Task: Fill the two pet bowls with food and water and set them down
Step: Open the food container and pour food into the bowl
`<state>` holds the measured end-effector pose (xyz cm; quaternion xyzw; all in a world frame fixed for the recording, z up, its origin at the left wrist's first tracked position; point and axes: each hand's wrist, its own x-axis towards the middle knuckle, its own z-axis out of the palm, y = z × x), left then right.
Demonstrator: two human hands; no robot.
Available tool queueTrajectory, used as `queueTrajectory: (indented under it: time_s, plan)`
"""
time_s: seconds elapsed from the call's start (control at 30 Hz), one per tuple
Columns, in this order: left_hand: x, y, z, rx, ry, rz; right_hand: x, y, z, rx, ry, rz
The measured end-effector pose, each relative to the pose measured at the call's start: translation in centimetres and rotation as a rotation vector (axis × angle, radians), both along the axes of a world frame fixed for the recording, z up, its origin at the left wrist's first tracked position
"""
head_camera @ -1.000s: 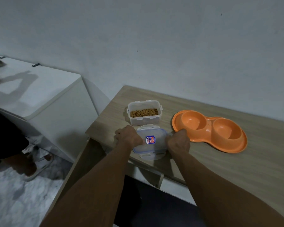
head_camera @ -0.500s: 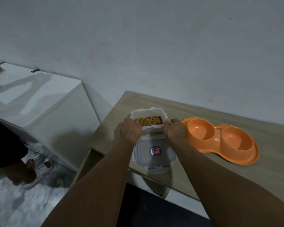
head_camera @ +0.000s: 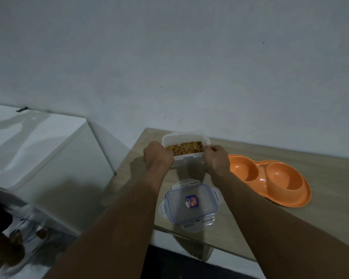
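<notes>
- Surface, wood-look, fills lower right of frame; white cabinet at left.
- Double pet bowl, orange, right of centre on the surface: both wells empty, no food or water yet.
- Lid lies off, flat, low centre near the front edge.
- Food container, centre frame, open, kibble visible inside.
- Left hand and right hand: each grip clamped on a container side.
- Judgement: early stage; pouring, water, setting down all remain.

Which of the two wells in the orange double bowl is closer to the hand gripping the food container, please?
The left well of the orange double bowl, right beside the right hand on the food container; the right well lies farther away.
</notes>
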<state>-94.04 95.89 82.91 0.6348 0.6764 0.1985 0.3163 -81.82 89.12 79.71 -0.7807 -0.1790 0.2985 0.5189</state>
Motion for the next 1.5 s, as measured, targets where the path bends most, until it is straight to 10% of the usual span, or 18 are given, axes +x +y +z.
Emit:
queueTrajectory:
  time_s: [0.33, 0.8, 1.5]
  plan:
    - [3.6, -2.5, 3.6, -0.028, -0.252, -0.230, 2.8, -5.7, 4.5, 0.330, 0.450, -0.085]
    - [11.8, -8.0, 2.4, -0.285, -0.431, -0.323, 10.6, -13.5, 5.1, 0.413, 0.450, -0.167]
    - [11.1, -9.2, -5.1, -0.049, 0.312, -0.616, 11.3, -14.0, 1.7, 0.249, -0.064, -0.210]
